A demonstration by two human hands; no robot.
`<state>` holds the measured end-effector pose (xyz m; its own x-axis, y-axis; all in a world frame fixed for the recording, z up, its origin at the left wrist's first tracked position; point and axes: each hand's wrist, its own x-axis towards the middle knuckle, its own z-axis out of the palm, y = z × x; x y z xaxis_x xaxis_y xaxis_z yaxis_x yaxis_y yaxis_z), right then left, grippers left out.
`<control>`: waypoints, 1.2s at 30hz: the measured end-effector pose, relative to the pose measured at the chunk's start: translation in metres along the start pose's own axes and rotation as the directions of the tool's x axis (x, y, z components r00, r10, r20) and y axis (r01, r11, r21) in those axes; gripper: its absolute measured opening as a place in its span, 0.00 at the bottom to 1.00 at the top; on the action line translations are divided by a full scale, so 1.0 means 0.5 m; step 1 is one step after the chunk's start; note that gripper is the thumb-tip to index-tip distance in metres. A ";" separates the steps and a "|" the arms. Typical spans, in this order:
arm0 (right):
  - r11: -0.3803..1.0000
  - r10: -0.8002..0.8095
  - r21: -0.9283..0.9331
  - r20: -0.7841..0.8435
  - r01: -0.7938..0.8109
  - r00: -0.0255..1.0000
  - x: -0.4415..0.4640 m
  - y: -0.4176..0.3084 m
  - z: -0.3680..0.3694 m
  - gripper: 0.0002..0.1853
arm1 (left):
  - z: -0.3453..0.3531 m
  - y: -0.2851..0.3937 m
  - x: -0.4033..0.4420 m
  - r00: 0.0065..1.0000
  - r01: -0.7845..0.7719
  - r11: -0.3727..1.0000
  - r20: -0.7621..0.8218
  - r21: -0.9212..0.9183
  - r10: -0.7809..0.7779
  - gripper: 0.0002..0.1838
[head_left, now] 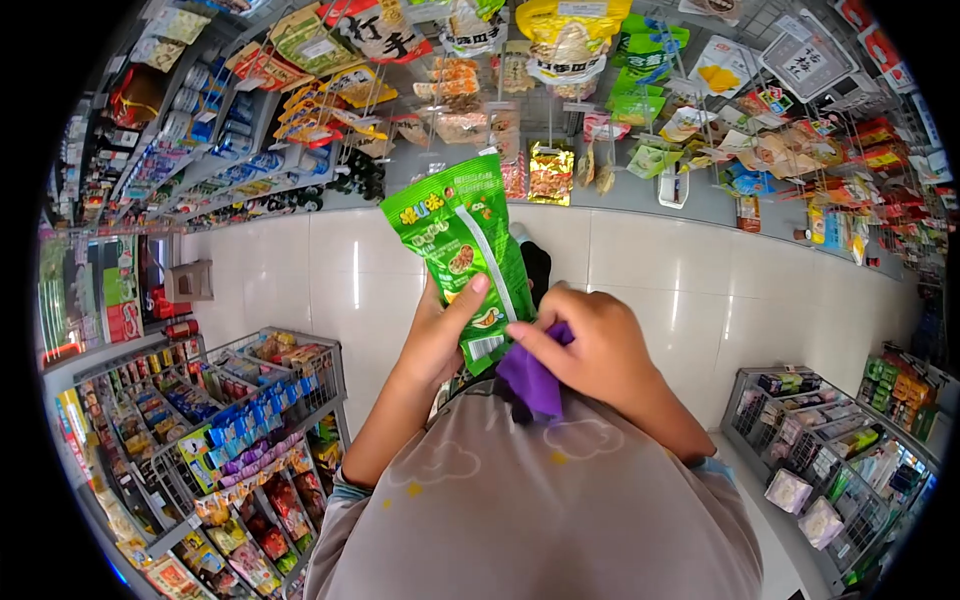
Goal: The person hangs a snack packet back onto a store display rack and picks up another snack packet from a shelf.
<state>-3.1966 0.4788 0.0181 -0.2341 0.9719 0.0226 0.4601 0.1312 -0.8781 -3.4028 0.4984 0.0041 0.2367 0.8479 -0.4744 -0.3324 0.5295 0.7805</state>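
A green snack bag (455,225) with printed pictures and a white strip is held up in front of my body, tilted slightly to the left. My left hand (437,335) grips its lower left side, thumb across the front. At the bag's lower right, my right hand (600,345) is closed around a purple cloth (537,378). The right thumb presses at the bag's edge, and the cloth hangs below that hand against the apron. Fingers behind the bag and inside the cloth are hidden.
Ahead, hanging snack packets, including a gold packet (551,173), line a shelf rack. A wire basket stand (250,400) of packaged snacks is at the left, and another wire rack (830,430) at the right. Pale floor tiles (650,260) lie between them.
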 end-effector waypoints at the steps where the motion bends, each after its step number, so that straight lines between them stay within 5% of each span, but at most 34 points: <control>1: 0.998 0.038 0.058 -0.024 -0.037 0.999 -0.002 0.005 0.004 0.22 | -0.009 0.000 -0.005 1.000 0.022 0.998 -0.014 -0.062 -0.022 0.31; 12: 0.940 0.176 0.224 0.330 -0.259 0.927 -0.004 0.055 0.020 0.25 | 0.001 -0.020 -0.060 0.999 0.020 0.999 -0.048 0.034 -0.018 0.29; 17: 0.940 0.129 0.179 0.597 -0.289 0.791 -0.008 0.056 0.013 0.28 | 0.002 -0.032 -0.058 0.998 0.060 0.989 0.012 0.134 -0.063 0.31; 22: 0.943 0.051 0.252 0.532 -0.216 0.845 -0.025 0.056 0.023 0.27 | 0.006 -0.041 -0.048 0.998 -0.068 0.916 0.020 0.395 0.065 0.34; 28: 0.934 0.013 0.315 0.448 -0.171 0.894 -0.047 0.071 0.040 0.26 | 0.025 -0.016 -0.053 0.998 -0.036 0.851 -0.030 0.525 0.061 0.30; 36: 0.951 0.081 0.222 0.494 -0.216 0.866 -0.053 0.066 0.029 0.27 | 0.041 -0.033 -0.053 0.989 -0.071 0.840 -0.071 0.538 0.129 0.30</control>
<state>-3.1875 0.4547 -0.0184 -0.5881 0.7559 -0.2878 0.2979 -0.1284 -0.9459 -3.3850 0.4668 0.0122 0.1266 0.9089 -0.3973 0.1955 0.3698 0.9083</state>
